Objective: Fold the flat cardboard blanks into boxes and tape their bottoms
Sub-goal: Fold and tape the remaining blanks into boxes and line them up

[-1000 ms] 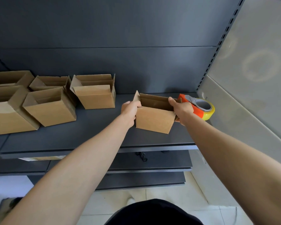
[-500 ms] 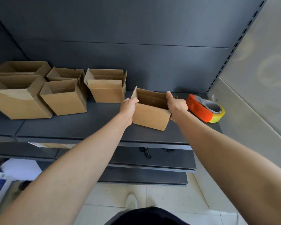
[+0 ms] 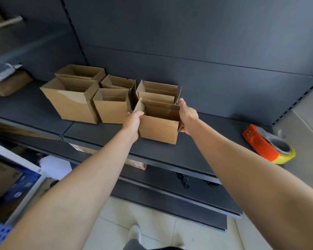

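Brown cardboard boxes (image 3: 70, 105) are grouped at the left of a dark grey metal shelf (image 3: 206, 145). Just beside them, a small open-topped brown cardboard box (image 3: 158, 128) is gripped from both sides: the left hand (image 3: 133, 121) is curled round its left wall, thumb over the rim, and the right hand (image 3: 187, 116) is wrapped round its right wall. Whether its base is touching the shelf cannot be told. Placement in the row appears to be the step; the box is best kept level, set down squarely and eased flush against its neighbours. An orange tape dispenser with a yellow roll (image 3: 267, 147) is seen well apart at the right.
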A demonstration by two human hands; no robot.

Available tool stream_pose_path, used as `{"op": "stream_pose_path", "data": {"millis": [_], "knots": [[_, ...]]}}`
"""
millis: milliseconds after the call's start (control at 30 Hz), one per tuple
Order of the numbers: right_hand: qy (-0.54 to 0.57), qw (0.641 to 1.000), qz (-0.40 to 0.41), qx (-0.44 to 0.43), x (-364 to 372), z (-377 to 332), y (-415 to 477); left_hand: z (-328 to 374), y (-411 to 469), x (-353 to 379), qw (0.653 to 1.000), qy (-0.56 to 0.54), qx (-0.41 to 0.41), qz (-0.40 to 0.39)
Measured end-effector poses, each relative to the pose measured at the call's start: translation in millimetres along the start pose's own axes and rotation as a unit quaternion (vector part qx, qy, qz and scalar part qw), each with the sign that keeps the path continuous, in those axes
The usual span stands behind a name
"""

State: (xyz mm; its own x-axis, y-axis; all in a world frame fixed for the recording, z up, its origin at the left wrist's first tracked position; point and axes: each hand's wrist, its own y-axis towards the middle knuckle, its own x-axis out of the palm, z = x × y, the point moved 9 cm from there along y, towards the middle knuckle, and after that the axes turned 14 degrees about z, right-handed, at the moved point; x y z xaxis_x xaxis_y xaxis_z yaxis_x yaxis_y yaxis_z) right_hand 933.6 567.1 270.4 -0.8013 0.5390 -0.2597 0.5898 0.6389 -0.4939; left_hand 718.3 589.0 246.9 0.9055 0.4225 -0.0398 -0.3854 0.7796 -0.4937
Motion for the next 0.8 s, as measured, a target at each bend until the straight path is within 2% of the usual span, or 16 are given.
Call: {"op": "stream_pose_path", "data": {"millis": [267,500,667,800], "knots": [[0.043,0.999,0.008,0.020,45,-3,12,17,46,-3,0.999,0.027,-0.003,-0.039],[0.071,0.997,0.021,0.036,66,4,18,20,64,-20,0.998,-0.002,-0.031,-0.063],[0.060,0.996,0.034,0.048,68,6,15,18,94,-68,0.991,-0.097,-0.076,0.048],[0.075,0.991,0.033,0.104,73,13,15,29,103,-70,0.988,-0.123,-0.084,0.039]]}}
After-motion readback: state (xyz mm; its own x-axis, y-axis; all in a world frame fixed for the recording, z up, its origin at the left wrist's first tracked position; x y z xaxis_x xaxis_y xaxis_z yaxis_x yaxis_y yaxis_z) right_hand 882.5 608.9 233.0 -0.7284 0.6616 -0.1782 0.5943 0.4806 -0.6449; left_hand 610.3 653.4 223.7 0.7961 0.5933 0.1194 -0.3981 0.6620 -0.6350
